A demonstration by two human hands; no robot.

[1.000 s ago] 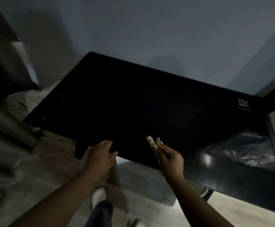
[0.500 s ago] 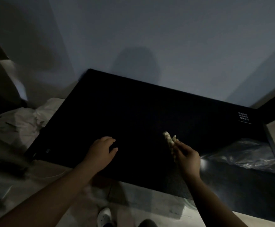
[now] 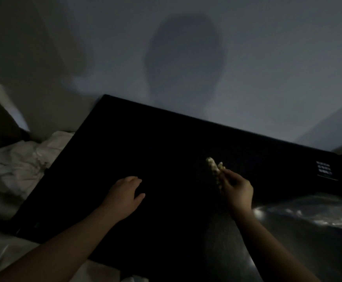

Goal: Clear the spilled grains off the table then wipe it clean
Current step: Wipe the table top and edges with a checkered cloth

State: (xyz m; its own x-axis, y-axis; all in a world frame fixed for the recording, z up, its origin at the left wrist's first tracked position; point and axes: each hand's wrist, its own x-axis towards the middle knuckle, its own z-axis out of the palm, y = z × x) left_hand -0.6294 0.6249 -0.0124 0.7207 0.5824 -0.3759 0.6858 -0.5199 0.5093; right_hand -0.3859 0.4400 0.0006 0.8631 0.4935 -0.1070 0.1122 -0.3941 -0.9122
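Left hand point(image 3: 125, 197) and right hand point(image 3: 236, 190) sit farther in from the tabletop point(image 3: 166, 139) near edge: left grip spread on the tabletop; right grip pinches pale lumpy wad point(image 3: 213, 165) over tabletop centre.

Crumpled white sheeting point(image 3: 13, 165) lies at left, a clear plastic bag point(image 3: 318, 216) at right, a grey wall point(image 3: 267, 58) behind.

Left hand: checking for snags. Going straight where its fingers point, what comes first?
Likely bare black table before the left hand; the pale wad in the right hand sits aside. Depth unclear.
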